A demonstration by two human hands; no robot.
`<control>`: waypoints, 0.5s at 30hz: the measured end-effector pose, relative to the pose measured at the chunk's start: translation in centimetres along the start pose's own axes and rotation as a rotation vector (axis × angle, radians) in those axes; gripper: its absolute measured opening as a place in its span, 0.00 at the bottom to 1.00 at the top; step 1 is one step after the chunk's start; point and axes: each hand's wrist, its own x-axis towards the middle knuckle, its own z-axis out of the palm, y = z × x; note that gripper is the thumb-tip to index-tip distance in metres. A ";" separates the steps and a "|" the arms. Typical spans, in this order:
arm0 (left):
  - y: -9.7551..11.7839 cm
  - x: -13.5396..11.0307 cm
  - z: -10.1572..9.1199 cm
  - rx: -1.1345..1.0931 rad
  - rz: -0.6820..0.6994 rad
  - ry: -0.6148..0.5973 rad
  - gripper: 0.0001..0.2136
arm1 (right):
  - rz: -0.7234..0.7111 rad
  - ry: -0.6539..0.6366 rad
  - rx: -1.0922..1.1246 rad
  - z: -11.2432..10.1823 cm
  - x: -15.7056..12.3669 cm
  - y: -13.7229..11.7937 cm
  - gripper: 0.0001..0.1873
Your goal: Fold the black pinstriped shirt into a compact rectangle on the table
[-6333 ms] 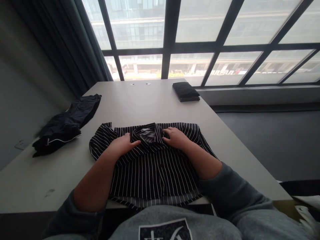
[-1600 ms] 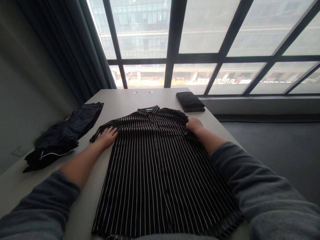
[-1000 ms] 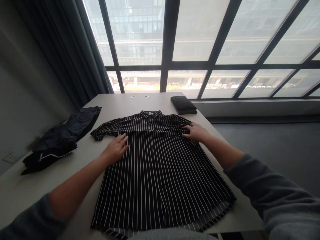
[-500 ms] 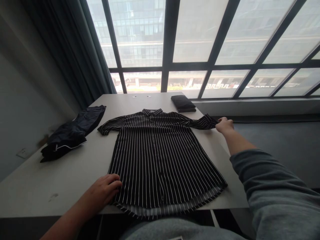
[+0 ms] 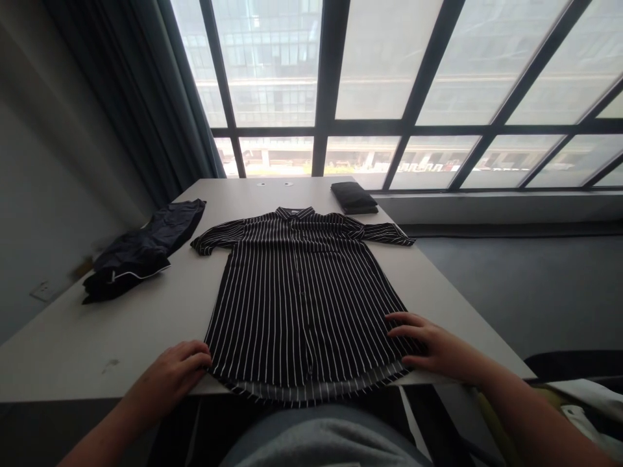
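A black shirt with white stripes (image 5: 296, 298) lies front up on the table, its collar away from me and its hem over the near edge. My left hand (image 5: 170, 373) is at the lower left corner of the shirt, fingers closed on the side edge. My right hand (image 5: 426, 344) rests over the lower right side edge with its fingers spread. The right sleeve (image 5: 389, 233) stretches outward, its cuff near the table's right edge. The left sleeve (image 5: 217, 237) angles down and outward.
Dark crumpled clothing with white piping (image 5: 146, 246) lies on the left of the white table (image 5: 272, 191). A folded black garment (image 5: 354, 196) sits at the back right. Windows and a dark curtain (image 5: 141, 97) stand behind. Light and dark fabric (image 5: 584, 402) shows at the lower right.
My right hand has let go of the right cuff and come back to the lower right hem. That sleeve now lies flat. My left hand and the lower left corner have shifted left.
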 end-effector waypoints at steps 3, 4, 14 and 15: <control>0.8 0.3 -0.4 -0.038 -0.016 0.011 0.14 | -0.063 0.147 -0.020 1.4 -0.6 0.8 0.19; 1.0 0.5 -0.7 -0.051 -0.025 0.009 0.14 | -0.086 0.185 -0.027 1.6 -0.6 0.8 0.20; 1.5 -0.3 -4.0 -0.069 -0.139 -0.162 0.16 | -0.100 0.115 -0.132 -0.4 -2.4 -2.7 0.14; 1.5 -0.4 -3.9 -0.060 -0.133 -0.204 0.15 | -0.084 0.062 -0.160 -0.4 -2.5 -3.1 0.13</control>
